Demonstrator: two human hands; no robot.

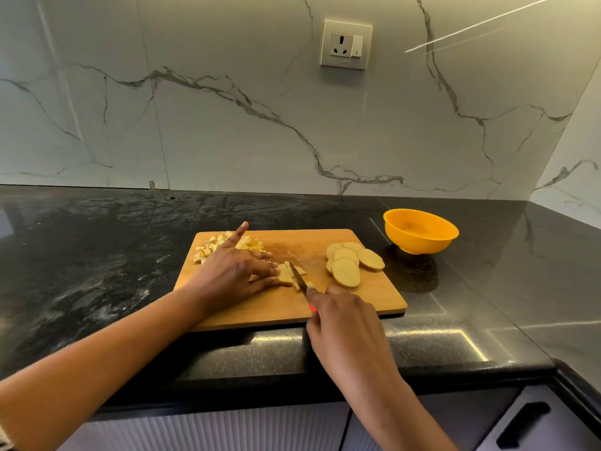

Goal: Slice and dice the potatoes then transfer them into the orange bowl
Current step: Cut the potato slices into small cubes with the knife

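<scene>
- A black table (97, 255) holds a wooden cutting board (357, 297) near its front edge.
- A pile of small potato cubes (208, 247) lies on the far left corner of the board.
- The left hand (234, 275) is just in front of that pile. Its fingers and thumb are bent down around some potato strips (287, 275) in the middle of the board. One finger sticks up over the cubes.
- A knife (299, 279) has its blade down in the strips, right beside the left fingertips.
- The right hand (344, 323) is wrapped tight around the knife handle. A bit of red handle peeks out.
- Round potato slices (348, 265) lie in a small heap, overlapping, on the right side of the board.
- The orange bowl (421, 232) stands on the table, just past the far right corner of the board.
- A wall socket (346, 44) is high on the marble wall behind.
</scene>
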